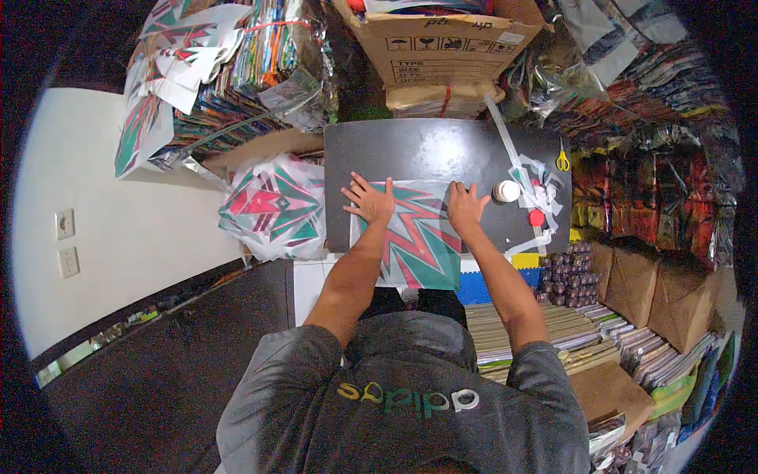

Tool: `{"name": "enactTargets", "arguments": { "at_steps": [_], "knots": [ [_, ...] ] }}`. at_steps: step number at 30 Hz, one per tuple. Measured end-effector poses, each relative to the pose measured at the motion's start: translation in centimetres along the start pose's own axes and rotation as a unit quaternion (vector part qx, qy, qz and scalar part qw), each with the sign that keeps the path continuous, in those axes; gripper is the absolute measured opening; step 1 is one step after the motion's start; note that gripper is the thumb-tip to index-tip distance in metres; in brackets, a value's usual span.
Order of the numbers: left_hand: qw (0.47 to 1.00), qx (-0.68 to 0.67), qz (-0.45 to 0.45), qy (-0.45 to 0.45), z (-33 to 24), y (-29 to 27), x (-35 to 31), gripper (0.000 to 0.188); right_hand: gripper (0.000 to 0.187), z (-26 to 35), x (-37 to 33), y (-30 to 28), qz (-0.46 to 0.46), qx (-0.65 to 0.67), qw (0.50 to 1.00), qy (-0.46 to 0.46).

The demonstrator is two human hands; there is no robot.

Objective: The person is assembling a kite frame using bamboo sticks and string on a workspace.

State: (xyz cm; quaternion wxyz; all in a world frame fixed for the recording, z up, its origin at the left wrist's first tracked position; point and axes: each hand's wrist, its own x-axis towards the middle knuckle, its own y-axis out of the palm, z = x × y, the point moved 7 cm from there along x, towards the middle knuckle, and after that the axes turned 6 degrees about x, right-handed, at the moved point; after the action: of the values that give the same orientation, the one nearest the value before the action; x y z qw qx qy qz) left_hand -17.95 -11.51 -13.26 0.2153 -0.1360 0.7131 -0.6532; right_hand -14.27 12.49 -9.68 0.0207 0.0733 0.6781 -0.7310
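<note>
A thin sheet with red, green and white zigzags lies on the dark table and hangs over its near edge. My left hand rests at the sheet's upper left, palm down, fingers spread wide. At the upper right edge is my right hand, its fingers somewhat bent and apart, touching the sheet. Just right of that hand stands a small white jar. A round red lid sits near it among crumpled white strips.
Yellow-handled scissors lie at the dark table's right edge, near a long grey strip. To the left sits a bundle of similar patterned sheets. A cardboard box and stacked packs stand behind.
</note>
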Motion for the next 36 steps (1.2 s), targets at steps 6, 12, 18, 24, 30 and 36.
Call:
{"name": "enactTargets", "arguments": {
  "at_steps": [6, 12, 18, 24, 30, 36],
  "knots": [
    [0.999, -0.037, 0.020, -0.016, 0.9, 0.3, 0.7, 0.092, 0.034, -0.2, -0.2, 0.1, -0.019, 0.000, 1.000, -0.001],
    [0.998, -0.025, -0.055, -0.031, 4.4, -0.1, 2.7, 0.088, 0.038, 0.0, -0.1, 0.1, 0.000, 0.015, 1.000, 0.006],
    [0.993, -0.089, 0.042, -0.066, 7.3, 0.7, 4.9, 0.088, 0.041, 0.4, -0.2, 0.2, 0.026, 0.029, 0.998, 0.048],
    [0.992, -0.076, 0.094, -0.047, 7.3, 0.6, 5.7, 0.090, 0.042, 1.1, 0.1, -0.5, 0.036, 0.062, 0.992, 0.108],
    [0.988, -0.099, 0.117, -0.028, 7.9, 0.3, 6.8, 0.097, 0.061, 3.2, 0.3, -1.0, 0.046, 0.087, 0.977, 0.191],
    [0.989, -0.081, 0.121, -0.008, 7.7, -0.4, 7.0, 0.099, 0.082, 5.6, 0.6, -0.8, 0.076, 0.121, 0.950, 0.277]
  ]
}}
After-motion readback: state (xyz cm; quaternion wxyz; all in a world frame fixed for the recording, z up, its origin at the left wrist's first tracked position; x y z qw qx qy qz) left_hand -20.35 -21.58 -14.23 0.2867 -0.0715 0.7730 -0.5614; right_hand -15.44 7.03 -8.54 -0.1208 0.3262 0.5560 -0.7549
